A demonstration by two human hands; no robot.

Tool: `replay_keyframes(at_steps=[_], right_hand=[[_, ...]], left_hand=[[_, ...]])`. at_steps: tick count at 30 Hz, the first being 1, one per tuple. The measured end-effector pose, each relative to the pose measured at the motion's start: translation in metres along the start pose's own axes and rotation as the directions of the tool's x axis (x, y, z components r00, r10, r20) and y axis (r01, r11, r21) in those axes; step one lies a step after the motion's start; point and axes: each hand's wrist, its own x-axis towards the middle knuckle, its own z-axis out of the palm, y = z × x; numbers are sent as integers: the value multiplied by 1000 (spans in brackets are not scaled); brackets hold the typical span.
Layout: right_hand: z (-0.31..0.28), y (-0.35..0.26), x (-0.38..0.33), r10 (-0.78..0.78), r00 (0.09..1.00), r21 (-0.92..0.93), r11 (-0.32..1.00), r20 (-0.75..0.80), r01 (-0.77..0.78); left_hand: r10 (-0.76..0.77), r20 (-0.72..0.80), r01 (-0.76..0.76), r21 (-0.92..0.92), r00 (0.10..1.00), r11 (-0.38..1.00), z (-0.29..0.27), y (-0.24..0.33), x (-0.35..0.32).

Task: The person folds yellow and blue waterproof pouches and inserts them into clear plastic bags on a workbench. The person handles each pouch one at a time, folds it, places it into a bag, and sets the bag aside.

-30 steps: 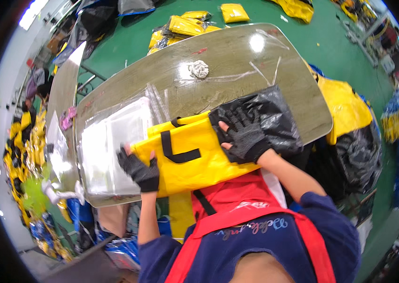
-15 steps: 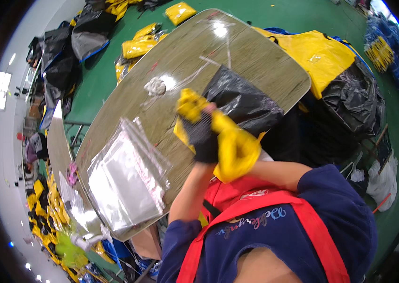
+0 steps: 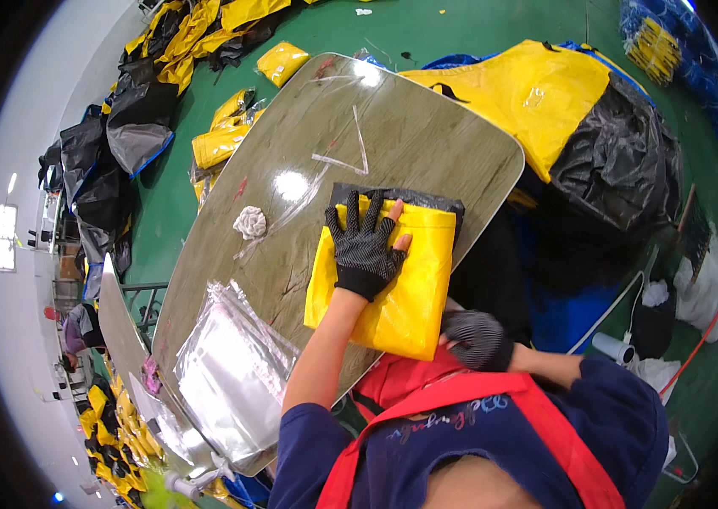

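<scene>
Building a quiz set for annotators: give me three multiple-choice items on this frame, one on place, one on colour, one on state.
1. Where does the stack of clear plastic bags lie?
A. on the floor
B. on the table, left of the folded item
C. on the black bag pile

2. What colour is the folded item under the left hand?
A. yellow
B. blue
C. white

3. How is the left hand?
A. clenched in a fist
B. lifted off the table
C. flat, fingers spread

Key: 1 B, the stack sits on the tabletop; 2 A, yellow with a black edge; 3 C, the gloved palm presses on it.
</scene>
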Motion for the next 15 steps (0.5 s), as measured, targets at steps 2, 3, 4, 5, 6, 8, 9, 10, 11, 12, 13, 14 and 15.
replay_keyframes(at_steps=[2,3,4,5,6,8,9,10,11,12,13,14,15], right_hand=[[-37,-34,7,-51,994,10,999,-99,52],[-68,-80,51,-239,968,-332,921,-69,204],[-72,-78,80,-334,942,-599,747,36,288],[-78,-72,103,-394,902,-785,497,175,369],[-93,-34,117,-426,888,-707,573,174,414],[-109,11,128,-537,816,-584,599,215,548],[-112,14,127,-520,817,-572,601,251,558],[-112,13,124,-502,822,-557,615,269,558],[-116,12,122,-487,825,-551,620,288,558],[-117,20,114,-506,805,-513,625,309,589],[-118,25,114,-588,756,-561,535,289,631],[-119,25,115,-529,816,-565,610,233,556],[-119,24,117,-462,869,-562,676,179,476]], left_hand=[[25,0,-25,8,1000,1000,-2,2,7],[51,17,-51,14,999,999,-2,0,10],[141,111,-136,-54,984,989,-9,-8,21],[219,199,-197,-122,955,973,-18,-22,27],[336,187,-323,-100,923,941,-18,-38,34],[331,179,-276,-274,927,921,4,-71,28],[317,161,-214,-457,935,863,9,-83,27],[309,130,-215,-474,942,854,16,-87,18],[307,88,-228,-488,948,843,22,-88,17],[332,-48,-309,-513,942,801,27,-83,6],[334,-18,-284,-569,942,772,34,-85,-5],[303,1,-232,-643,953,730,30,-81,-20],[274,18,-180,-712,961,679,25,-77,-35]])
